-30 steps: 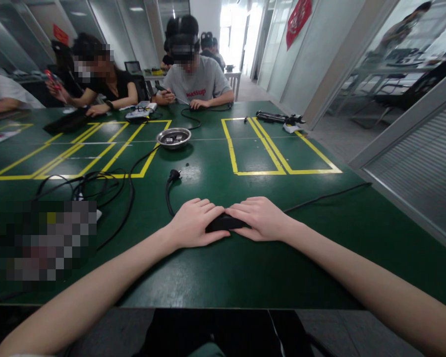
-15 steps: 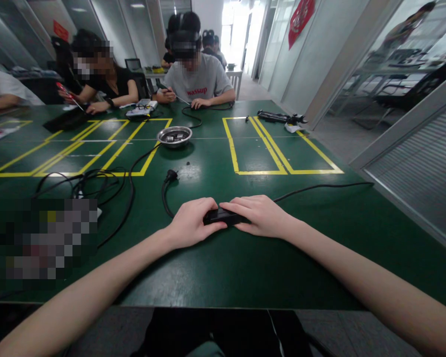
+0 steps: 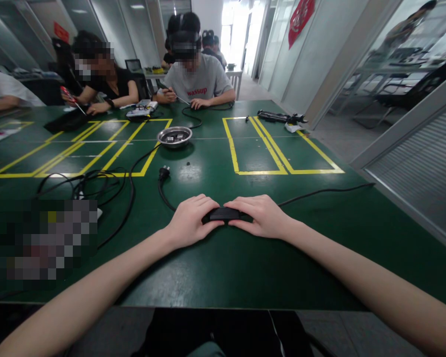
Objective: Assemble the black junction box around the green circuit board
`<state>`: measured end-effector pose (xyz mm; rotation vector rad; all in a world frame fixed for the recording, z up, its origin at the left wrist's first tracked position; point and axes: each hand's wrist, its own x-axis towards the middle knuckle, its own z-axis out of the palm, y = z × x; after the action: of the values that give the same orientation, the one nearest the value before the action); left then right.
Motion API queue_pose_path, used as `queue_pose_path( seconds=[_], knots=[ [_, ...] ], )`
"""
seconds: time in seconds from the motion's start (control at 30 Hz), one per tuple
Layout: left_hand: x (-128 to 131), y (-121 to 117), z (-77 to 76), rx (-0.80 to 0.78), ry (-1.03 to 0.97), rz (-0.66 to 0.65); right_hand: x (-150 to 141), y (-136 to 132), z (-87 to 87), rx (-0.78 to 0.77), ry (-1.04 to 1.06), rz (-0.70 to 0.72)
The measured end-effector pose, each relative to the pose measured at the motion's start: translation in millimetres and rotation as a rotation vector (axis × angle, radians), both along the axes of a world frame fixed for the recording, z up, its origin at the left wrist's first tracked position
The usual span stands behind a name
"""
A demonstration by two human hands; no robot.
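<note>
A black power adapter point(image 3: 225, 213) lies on the green table in front of me, its ends partly hidden by my fingers. My left hand point(image 3: 193, 218) curves around its left end, thumb on the near side and fingers on the far side. At the right end, my right hand point(image 3: 262, 215) grips it the same way. From the left side a black cord curls up to a plug point(image 3: 164, 172) with metal prongs. A thinner black cable point(image 3: 327, 191) runs from beside my right hand to the table's right edge.
Beyond the plug stands a metal bowl point(image 3: 174, 137) with small metal parts. Coiled cables point(image 3: 104, 186) and a blurred-out item point(image 3: 46, 240) lie at left. Yellow tape point(image 3: 260, 172) marks the table; a black tripod-like object point(image 3: 278, 117) is at far right. Co-workers sit across, holding tools.
The adapter has turned or shifted slightly left between my hands, showing a different face. Its plug has swung left and up. My right fingers have drawn back a little to the right.
</note>
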<state>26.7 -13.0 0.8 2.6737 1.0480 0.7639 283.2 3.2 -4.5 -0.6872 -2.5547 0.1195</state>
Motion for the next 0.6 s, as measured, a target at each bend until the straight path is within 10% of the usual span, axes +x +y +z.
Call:
queue_pose_path(
  seconds=[0.6],
  knots=[
    [1.6,-1.7,-6.1,-0.062,-0.101,0.023,0.5,-2.5,6.8,0.208,-0.225,0.021]
  ],
)
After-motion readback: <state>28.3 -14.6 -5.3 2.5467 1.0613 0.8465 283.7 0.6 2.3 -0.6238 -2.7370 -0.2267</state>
